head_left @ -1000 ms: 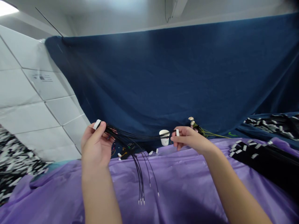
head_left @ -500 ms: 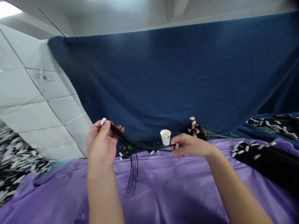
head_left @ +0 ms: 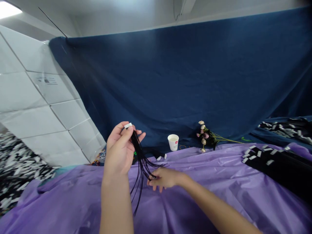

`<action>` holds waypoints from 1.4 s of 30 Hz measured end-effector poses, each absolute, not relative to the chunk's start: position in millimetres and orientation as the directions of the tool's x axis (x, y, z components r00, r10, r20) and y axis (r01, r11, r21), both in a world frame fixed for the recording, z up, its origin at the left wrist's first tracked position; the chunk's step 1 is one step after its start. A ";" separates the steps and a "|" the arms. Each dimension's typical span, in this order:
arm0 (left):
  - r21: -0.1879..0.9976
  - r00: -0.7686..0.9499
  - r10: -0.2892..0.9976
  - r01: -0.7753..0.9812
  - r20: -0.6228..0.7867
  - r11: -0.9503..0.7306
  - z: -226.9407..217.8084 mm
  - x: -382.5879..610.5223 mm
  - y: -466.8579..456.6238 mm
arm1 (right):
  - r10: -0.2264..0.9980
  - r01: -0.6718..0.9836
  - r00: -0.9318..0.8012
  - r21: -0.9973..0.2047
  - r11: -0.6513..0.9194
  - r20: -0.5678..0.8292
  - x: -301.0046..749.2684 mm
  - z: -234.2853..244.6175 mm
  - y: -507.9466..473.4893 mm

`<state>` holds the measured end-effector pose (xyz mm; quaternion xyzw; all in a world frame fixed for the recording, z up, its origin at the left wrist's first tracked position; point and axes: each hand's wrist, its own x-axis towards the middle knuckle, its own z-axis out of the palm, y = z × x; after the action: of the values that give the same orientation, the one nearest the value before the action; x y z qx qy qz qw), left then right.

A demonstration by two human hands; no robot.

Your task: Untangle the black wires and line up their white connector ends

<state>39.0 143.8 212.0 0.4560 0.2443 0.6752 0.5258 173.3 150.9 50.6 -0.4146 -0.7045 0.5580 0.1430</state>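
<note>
Raised in front of me, my left hand (head_left: pixel 119 151) pinches a bundle of thin black wires (head_left: pixel 139 152) just below its white connector (head_left: pixel 128 125). The wires hang down and fan out into loose strands toward the purple cloth. Lower and to the right, my right hand (head_left: pixel 165 178) has its fingers closed around some of those strands, near their free ends. Exactly how many strands lie between the fingers is hidden.
Purple cloth (head_left: pixel 85 198) covers the table. Behind stand a white paper cup (head_left: pixel 173 143) and artificial flowers (head_left: pixel 204 136). Wires with white connectors are piled at right (head_left: pixel 273 165) and left (head_left: pixel 21 172). Small white connectors (head_left: pixel 159 158) lie near the cup.
My left hand has moved right with the wire bundle. My right hand has come down and left, from a white-ended wire end to the hanging strands, which now droop more steeply.
</note>
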 end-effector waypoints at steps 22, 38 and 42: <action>0.767 0.189 0.932 -0.629 0.310 -0.128 217.5 22.6 136.5 | 0.971 -0.378 -0.185 -0.923 0.073 0.153 203.3 42.2 181.7; 0.620 -0.233 0.940 -0.708 0.248 -0.339 213.4 29.4 154.2 | 0.730 0.002 -0.661 -0.974 -0.228 -0.173 207.3 36.2 173.7; 0.639 -0.308 0.917 -0.658 0.255 -0.399 212.7 26.3 159.0 | 0.672 0.031 -0.715 -0.970 -0.243 -0.191 212.4 38.3 176.4</action>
<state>26.3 159.0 212.7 0.3020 0.2141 0.7799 0.5047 212.4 176.4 38.3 -0.3062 -0.5744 0.7264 0.2205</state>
